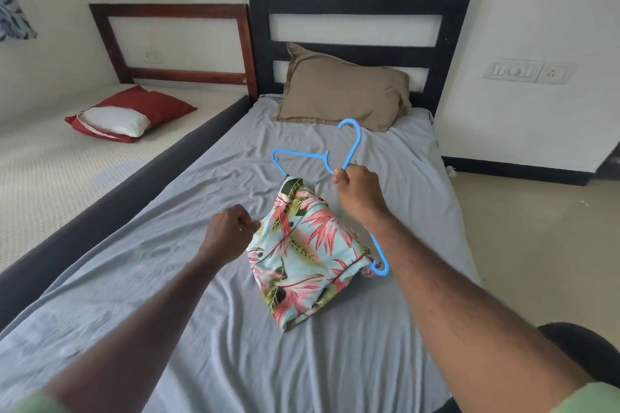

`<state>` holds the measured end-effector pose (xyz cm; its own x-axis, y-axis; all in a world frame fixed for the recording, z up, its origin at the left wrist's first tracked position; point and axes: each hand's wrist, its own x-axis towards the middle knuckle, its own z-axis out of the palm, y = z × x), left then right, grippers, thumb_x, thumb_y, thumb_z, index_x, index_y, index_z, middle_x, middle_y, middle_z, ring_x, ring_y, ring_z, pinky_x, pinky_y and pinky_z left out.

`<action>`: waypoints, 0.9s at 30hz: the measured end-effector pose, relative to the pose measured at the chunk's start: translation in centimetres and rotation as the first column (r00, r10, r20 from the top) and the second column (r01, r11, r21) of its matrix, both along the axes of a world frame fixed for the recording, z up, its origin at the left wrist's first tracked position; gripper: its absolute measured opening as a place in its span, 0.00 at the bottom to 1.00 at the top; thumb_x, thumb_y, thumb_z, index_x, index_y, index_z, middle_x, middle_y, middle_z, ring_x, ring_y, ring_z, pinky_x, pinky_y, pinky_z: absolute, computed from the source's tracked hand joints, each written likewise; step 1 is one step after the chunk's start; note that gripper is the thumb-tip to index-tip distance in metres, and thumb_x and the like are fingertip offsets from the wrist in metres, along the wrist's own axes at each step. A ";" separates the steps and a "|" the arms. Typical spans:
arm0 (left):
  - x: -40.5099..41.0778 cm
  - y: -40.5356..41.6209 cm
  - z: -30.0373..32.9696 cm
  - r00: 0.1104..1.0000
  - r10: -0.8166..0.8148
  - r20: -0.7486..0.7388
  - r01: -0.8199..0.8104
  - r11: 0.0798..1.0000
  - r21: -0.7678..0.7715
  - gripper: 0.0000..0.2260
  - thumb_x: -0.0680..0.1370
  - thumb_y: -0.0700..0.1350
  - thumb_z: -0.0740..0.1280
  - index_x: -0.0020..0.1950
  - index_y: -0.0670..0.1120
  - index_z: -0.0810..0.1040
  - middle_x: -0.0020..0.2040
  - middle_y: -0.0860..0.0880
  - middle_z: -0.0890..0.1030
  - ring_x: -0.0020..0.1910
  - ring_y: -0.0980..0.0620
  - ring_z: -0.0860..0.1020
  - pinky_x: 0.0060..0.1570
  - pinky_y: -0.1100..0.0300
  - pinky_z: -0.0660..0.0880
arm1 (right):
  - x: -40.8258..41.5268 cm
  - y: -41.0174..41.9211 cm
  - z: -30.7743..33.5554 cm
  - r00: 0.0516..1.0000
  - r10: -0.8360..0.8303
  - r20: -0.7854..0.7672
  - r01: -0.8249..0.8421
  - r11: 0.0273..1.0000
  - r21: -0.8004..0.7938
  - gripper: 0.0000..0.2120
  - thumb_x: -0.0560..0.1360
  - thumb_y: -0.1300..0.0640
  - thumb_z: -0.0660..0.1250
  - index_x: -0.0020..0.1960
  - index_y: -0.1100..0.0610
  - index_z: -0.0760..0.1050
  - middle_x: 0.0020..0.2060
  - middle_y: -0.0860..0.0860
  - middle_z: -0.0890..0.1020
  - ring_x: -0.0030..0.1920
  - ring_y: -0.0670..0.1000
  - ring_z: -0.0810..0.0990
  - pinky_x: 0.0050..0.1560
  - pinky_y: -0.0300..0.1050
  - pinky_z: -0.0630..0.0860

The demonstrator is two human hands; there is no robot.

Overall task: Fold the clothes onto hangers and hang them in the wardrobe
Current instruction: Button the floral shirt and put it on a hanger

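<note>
A folded floral garment [302, 251] in light blue, pink and green hangs over the bar of a blue plastic hanger [350, 147], above the grey bedsheet [188, 245]. My right hand [355, 191] grips the hanger just below its hook and holds it tilted, the hook pointing toward the headboard. My left hand [231, 231] pinches the garment's left edge. The hanger's lower bar is mostly hidden under the cloth; one blue end [382, 266] pokes out by my right forearm.
A brown pillow [345, 90] leans on the black headboard [362, 3]. To the left stands a second bed [50, 157] with a red and white pillow [127, 114]. Bare floor [536, 228] lies to the right. No wardrobe is in view.
</note>
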<state>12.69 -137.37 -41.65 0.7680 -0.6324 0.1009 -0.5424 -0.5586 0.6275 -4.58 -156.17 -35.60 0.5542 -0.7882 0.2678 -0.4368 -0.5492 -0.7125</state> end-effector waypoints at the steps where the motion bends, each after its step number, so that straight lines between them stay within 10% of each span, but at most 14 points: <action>1: -0.4 -1.3 1.3 0.998 -0.065 0.013 0.065 0.998 0.011 0.07 0.77 0.45 0.74 0.43 0.43 0.80 0.39 0.49 0.80 0.41 0.47 0.78 0.36 0.58 0.68 | -0.8 -0.5 1.1 1.000 0.003 0.000 -0.003 1.000 -0.011 0.18 0.85 0.54 0.59 0.54 0.65 0.82 0.51 0.58 0.86 0.52 0.60 0.82 0.51 0.48 0.74; 12: -12.5 -18.2 13.5 0.750 -0.620 0.230 0.589 0.784 0.194 0.14 0.77 0.43 0.72 0.34 0.48 0.73 0.31 0.52 0.76 0.36 0.47 0.77 0.43 0.55 0.74 | -15.6 -8.3 11.9 0.984 -0.172 0.048 0.178 0.965 -0.191 0.17 0.85 0.52 0.60 0.55 0.63 0.81 0.50 0.56 0.86 0.49 0.54 0.83 0.55 0.53 0.80; 22: -34.4 -38.1 14.6 0.446 -0.854 0.268 0.733 0.521 0.438 0.12 0.80 0.47 0.66 0.46 0.38 0.80 0.43 0.42 0.80 0.44 0.42 0.78 0.37 0.56 0.69 | -37.6 -21.4 12.0 0.924 -0.382 0.037 0.381 0.903 -0.197 0.18 0.85 0.52 0.59 0.55 0.63 0.82 0.46 0.52 0.85 0.38 0.47 0.78 0.43 0.43 0.72; 27: -45.0 -49.6 15.3 0.306 -0.916 0.261 0.773 0.399 0.494 0.12 0.79 0.50 0.67 0.36 0.50 0.74 0.36 0.52 0.75 0.36 0.53 0.72 0.35 0.60 0.65 | -48.5 -28.9 11.6 0.878 -0.478 0.003 0.473 0.867 -0.157 0.18 0.85 0.49 0.60 0.51 0.62 0.81 0.45 0.53 0.84 0.42 0.50 0.82 0.47 0.49 0.81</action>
<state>-32.33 -186.95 -26.33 -0.3098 -0.9504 -0.0280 -0.9466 0.3056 0.1032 -53.05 -185.05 -24.01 0.1335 -0.9114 0.3893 -0.6949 -0.3661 -0.6189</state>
